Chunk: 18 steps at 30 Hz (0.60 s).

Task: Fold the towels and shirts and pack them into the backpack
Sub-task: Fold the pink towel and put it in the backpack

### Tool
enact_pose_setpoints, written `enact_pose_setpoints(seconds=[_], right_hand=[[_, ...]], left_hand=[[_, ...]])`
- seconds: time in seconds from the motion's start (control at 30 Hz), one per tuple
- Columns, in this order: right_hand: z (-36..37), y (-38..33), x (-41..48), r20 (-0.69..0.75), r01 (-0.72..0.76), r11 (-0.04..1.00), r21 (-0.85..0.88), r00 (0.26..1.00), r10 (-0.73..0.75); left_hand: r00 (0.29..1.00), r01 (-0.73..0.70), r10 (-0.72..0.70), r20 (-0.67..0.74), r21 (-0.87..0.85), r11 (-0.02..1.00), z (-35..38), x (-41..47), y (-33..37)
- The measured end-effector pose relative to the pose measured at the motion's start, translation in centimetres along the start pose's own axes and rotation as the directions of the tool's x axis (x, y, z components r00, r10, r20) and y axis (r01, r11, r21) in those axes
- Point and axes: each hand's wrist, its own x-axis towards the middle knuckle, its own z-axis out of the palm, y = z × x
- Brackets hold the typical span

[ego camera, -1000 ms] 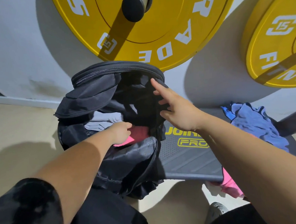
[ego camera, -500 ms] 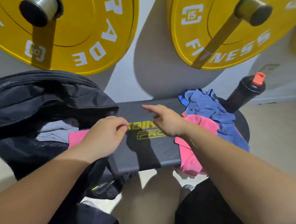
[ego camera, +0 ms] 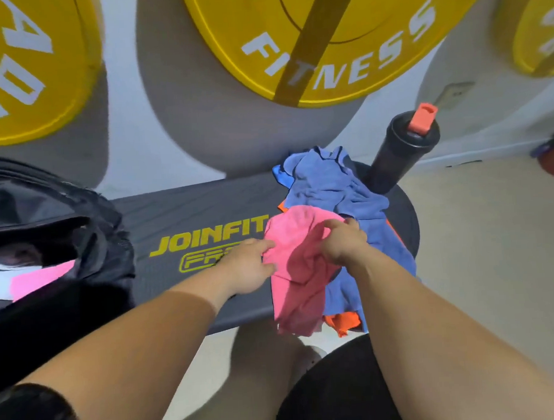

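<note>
Pink cloth (ego camera: 296, 273) crumpled on surface (ego camera: 189, 214), draped over its 6 o'clock edge. Left hand (ego camera: 249, 266) pinches cloth's 9 o'clock edge. Right hand (ego camera: 341, 241) has fingers curled into its 3 o'clock side. Blue cloth (ego camera: 328, 181) heaped at pink's 12 o'clock, orange cloth (ego camera: 346, 323) underneath. Backpack (ego camera: 107, 250) open at 9 o'clock, folded pink piece (ego camera: 38, 280) inside. Black bottle (ego camera: 398, 152) at 1 o'clock.

cam: one wide-angle view from your head | facing: forward and down past your forearms (ego camera: 132, 346) onto the desk (ego camera: 189, 214) | range: near | far edge: wall (ego camera: 124, 137) with yellow weight plates (ego camera: 387, 21)
</note>
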Motion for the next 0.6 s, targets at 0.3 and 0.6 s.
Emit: enact_pose_setpoints(seconds=[0.3, 0.6], right_hand=[[-0.7, 1.4, 2.4, -0.034, -0.011, 0.982, 0.191, 0.999, 0.018], [-4.0, -0.7, -2.3, -0.118, 0.225, 0.623, 0.749, 0.971, -0.208]], left_hand=[[0.992, -0.109, 0.124, -0.018, 0.365, 0.925, 3.3, 1.2, 1.0], [0.808, -0.064, -0.202, -0.553, -0.424, 0.904, -0.7, -2.4, 0.9]])
